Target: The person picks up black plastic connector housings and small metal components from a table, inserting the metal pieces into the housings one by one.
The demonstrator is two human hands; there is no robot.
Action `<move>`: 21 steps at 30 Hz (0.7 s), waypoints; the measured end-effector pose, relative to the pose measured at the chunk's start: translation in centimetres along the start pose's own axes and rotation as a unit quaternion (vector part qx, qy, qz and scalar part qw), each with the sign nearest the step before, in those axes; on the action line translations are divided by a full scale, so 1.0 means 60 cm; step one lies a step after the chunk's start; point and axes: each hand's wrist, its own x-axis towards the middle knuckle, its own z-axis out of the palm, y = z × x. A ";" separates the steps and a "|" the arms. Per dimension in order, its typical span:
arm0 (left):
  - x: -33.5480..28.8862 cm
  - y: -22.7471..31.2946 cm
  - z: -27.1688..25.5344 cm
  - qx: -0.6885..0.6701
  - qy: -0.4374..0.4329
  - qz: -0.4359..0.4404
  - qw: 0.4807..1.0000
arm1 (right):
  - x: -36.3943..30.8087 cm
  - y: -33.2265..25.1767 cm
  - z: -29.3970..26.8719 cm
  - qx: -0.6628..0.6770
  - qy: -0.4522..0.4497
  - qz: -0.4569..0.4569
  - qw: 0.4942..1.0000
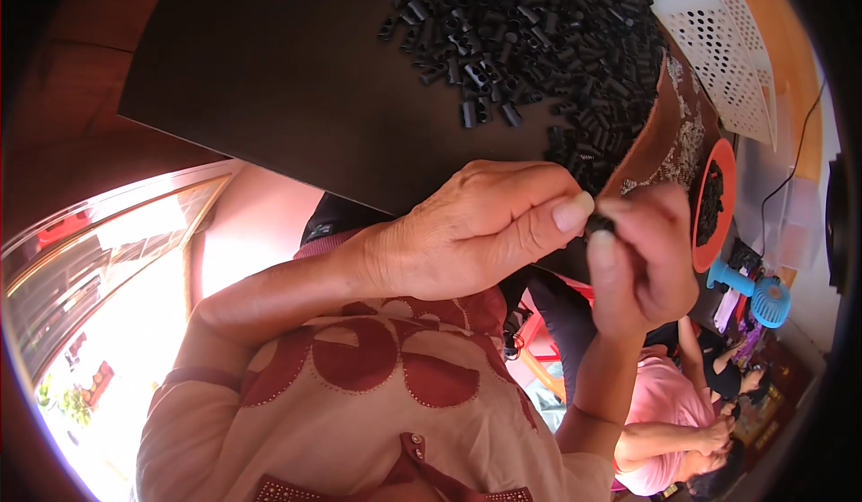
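Note:
My left hand [485, 228] and my right hand [653, 264] meet fingertip to fingertip near the table's front edge. Both are closed in a pinch around a small black plastic piece [599, 224], mostly covered by the thumbs and fingers. Beyond them a large heap of short black plastic tubes [539, 35] spreads over the dark table [269, 80]. Beside the heap, a brown mat [648, 152] carries many tiny silvery metal parts [687, 138]. To the right of my right hand stands an orange-red bowl [725, 174] with small black pieces inside.
A white perforated basket [718, 44] stands at the far right. Past the bowl is a small blue fan [769, 301]. A person in a pink top [664, 399] sits at the lower right, with another in black behind. A bright glazed opening [117, 259] lies to the left.

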 end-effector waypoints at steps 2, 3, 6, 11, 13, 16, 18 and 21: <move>-0.001 0.010 -0.002 -0.012 -0.020 -0.008 1.000 | -0.011 -0.001 0.006 0.020 0.001 -0.009 1.000; -0.004 0.015 -0.004 -0.039 -0.032 -0.031 0.998 | -0.014 -0.003 0.009 0.032 0.007 0.002 0.999; -0.013 0.017 -0.001 -0.096 -0.034 -0.056 0.993 | -0.025 0.000 0.016 0.058 0.020 0.015 0.998; -0.014 0.009 0.000 -0.195 0.024 -0.110 0.974 | -0.037 -0.025 0.013 0.031 0.073 0.037 0.996; -0.003 0.015 0.003 -0.229 0.026 -0.110 0.967 | 0.002 -0.089 -0.025 0.065 -0.034 0.092 0.993; -0.014 0.006 0.000 -0.223 0.092 -0.097 0.966 | 0.007 -0.101 -0.030 0.299 -0.217 0.078 0.926; -0.001 0.011 0.011 -0.239 0.090 -0.080 0.963 | -0.020 -0.125 0.010 0.322 0.023 0.006 0.946; 0.004 0.010 0.018 -0.236 0.088 -0.088 0.964 | -0.028 -0.145 0.011 0.293 0.099 0.009 0.951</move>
